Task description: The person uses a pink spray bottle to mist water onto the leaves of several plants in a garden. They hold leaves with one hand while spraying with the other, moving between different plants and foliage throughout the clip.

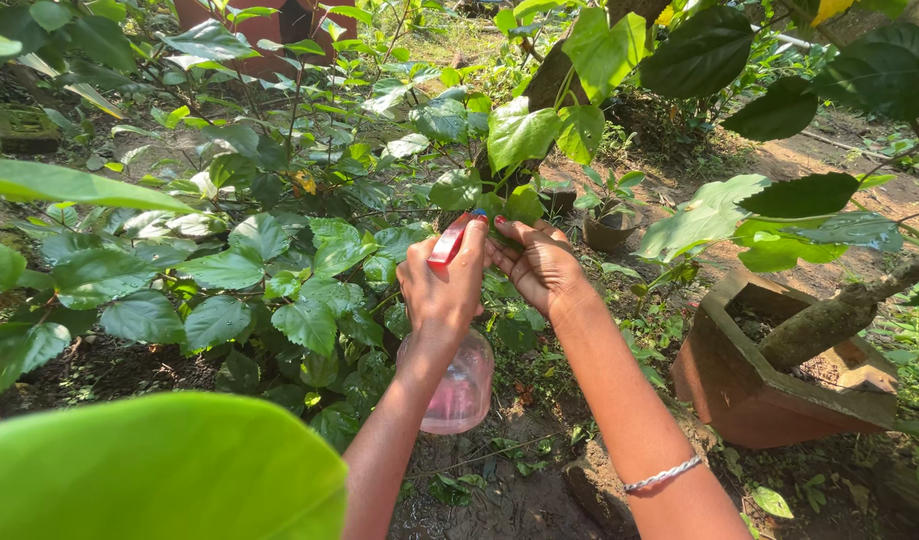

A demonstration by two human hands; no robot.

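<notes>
Gripping a pink spray bottle [458,385] by its red trigger head in the closed left hand [442,290]; pinching at the nozzle tip with the right hand [540,265], fingers narrow; hovering just before shrub leaves [310,260]; spraying not yet showing, no mist or droplets visible.

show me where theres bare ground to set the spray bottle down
Bare dirt lies below the spray bottle, between the left hand forearm and the square clay planter. More open soil runs top right, beyond the small round pot. Left of the hands, the leafy shrub crowds everything.
</notes>
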